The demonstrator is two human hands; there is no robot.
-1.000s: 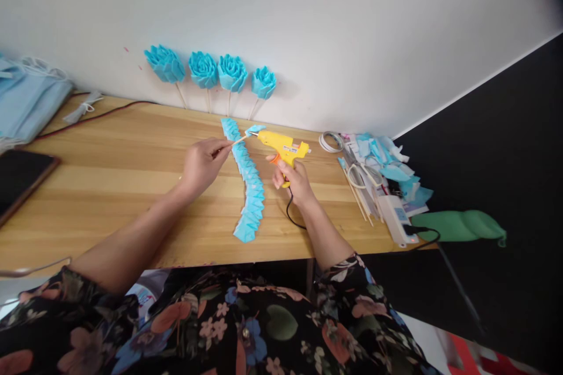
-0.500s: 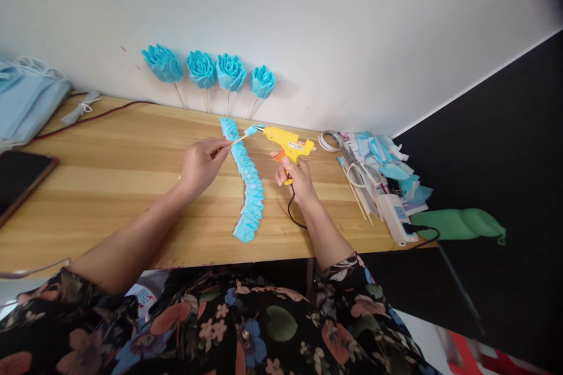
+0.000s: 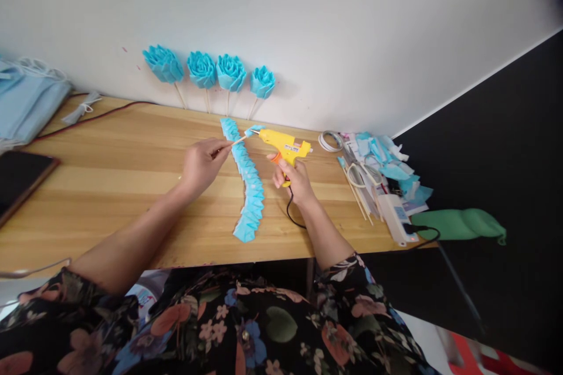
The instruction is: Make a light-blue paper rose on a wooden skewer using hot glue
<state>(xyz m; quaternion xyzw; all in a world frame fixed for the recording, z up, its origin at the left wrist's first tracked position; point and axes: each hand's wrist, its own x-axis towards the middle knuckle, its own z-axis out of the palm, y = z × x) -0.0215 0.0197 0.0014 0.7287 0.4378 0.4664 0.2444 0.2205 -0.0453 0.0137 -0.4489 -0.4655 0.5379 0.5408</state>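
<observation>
Head view | left hand [image 3: 201, 163] pinches stick [image 3: 238, 140] | right hand [image 3: 295, 178] grips glue gun [image 3: 284, 145]

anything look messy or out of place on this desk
Mostly tidy. The odd spot is the heap of blue scraps and skewers at the table's right end, with a white device reaching its front edge.
</observation>
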